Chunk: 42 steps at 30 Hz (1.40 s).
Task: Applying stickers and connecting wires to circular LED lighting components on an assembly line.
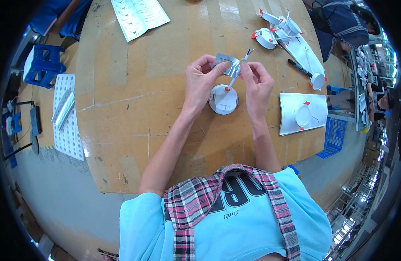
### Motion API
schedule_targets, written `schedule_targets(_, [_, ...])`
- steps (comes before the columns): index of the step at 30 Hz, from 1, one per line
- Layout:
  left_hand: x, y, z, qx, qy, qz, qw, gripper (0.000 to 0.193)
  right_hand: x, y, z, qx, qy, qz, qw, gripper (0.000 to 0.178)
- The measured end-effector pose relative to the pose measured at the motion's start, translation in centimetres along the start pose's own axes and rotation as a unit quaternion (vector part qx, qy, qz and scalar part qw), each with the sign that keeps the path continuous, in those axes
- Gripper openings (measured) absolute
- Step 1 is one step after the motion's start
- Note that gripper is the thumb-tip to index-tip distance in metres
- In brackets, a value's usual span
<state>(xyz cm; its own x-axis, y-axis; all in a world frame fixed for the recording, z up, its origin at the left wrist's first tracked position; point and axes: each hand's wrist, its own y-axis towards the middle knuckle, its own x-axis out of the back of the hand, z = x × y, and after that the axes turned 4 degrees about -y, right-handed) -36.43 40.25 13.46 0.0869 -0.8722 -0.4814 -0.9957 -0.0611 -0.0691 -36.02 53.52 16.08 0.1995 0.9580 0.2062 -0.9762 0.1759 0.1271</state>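
Note:
Both my hands are raised over the table in front of me, pinching a shiny silver label [234, 66]. My left hand [200, 80] grips its left part between thumb and fingers. Beside the label's right end, my right hand [257, 89] is closed with thumb against fingers. A white cable [232, 82] passes behind the label, and its bare-ended wires stick out above. It leads down to a round white downlight [223, 101] with red clip ends, which lies on the table between my wrists. The exact fold of the label round the cable is partly hidden by my fingers.
Several more downlights [266, 38] lie at the far right, near a black marker [299, 67]. One downlight [302, 115] rests on white sheets [287, 126] at the right. A printed sheet [139, 19] lies at the far left. A blue stool [44, 65] stands beyond the table [122, 130]. People sit around.

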Motion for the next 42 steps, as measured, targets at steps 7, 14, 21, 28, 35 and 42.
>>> schedule_targets(7, [0.0,-0.2,0.0,-0.014,0.007,0.004,1.000,0.016,-0.4,0.3,0.8,0.008,-0.051,-0.009,0.999,0.021])
schedule_targets(14, [-0.2,0.0,-0.7,0.026,-0.072,0.028,0.997,0.027,-0.3,0.2,0.3,0.054,-0.052,0.008,0.997,0.018])
schedule_targets(21, [0.9,0.0,-0.4,0.120,-0.039,0.099,0.987,0.031,-0.1,-0.1,0.4,0.066,-0.029,0.067,0.995,0.019])
schedule_targets(28, [1.0,0.1,-0.6,0.131,-0.023,0.103,0.986,0.025,-0.1,-0.3,0.0,0.090,-0.040,0.051,0.994,0.020])
schedule_targets(35, [1.1,0.2,-0.7,0.117,0.018,0.133,0.984,0.020,-0.1,-0.5,0.1,0.106,-0.051,0.009,0.993,0.019])
schedule_targets(42, [0.9,0.3,-0.8,0.106,0.059,0.144,0.982,0.020,-0.2,-0.7,-0.1,0.079,-0.043,-0.009,0.996,0.018])
